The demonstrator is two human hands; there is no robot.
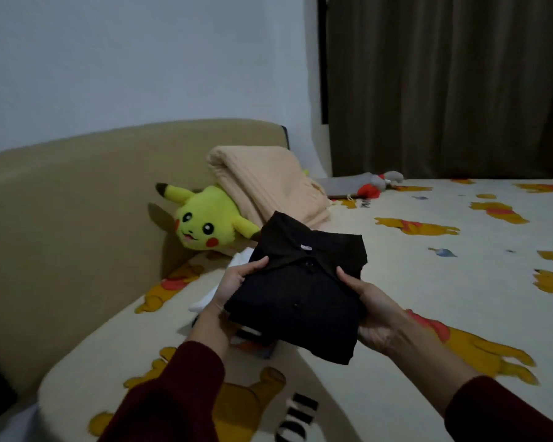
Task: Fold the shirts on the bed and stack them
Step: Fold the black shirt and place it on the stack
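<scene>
Both hands, left hand (233, 290) and right hand (372, 309), grip the folded black shirt (297, 291) by its side edges, fingers curled under; light, soft, floppy.

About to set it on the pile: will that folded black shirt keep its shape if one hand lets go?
Probably not fully. The black shirt is soft cloth; its near corner already droops below the right hand. With the left hand released, that side would likely sag and the folds loosen. It looks light, so one hand could likely carry it.
</scene>
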